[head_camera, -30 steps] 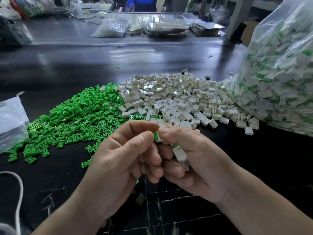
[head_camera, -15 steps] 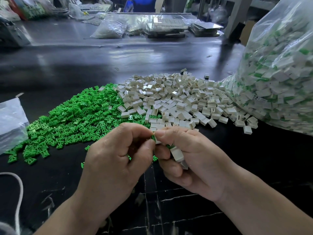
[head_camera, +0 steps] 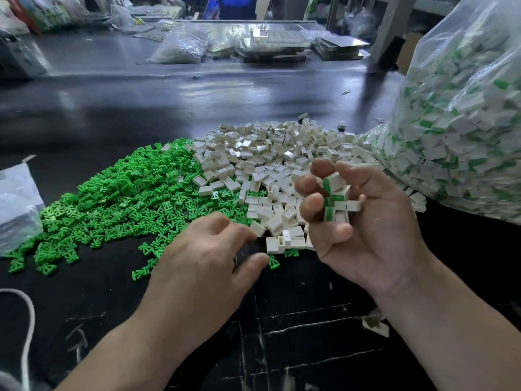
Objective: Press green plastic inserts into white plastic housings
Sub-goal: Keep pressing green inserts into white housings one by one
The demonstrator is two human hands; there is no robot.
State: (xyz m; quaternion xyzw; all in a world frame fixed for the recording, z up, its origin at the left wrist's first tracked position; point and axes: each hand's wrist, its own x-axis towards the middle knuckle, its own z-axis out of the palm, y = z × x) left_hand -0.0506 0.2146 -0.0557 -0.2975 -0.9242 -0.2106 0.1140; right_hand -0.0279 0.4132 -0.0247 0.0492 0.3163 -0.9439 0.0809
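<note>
Right hand (head_camera: pixel 366 221) cups several finished housings (head_camera: pixel 337 180), fingers curled round them. Left hand (head_camera: pixel 208 258) is palm-down, fingers loose, empty, at the edge of the green inserts (head_camera: pixel 127 198) on the desk (head_camera: pixel 141 108). Likely next: pinch one insert.

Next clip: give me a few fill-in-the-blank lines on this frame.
The right hand holds white housings fitted with ____ inserts.
The loose insert pile lies ____ of the loose housing pile.
The left hand is palm ____ at the piles' near edge.
Missing: green; left; down.
</note>
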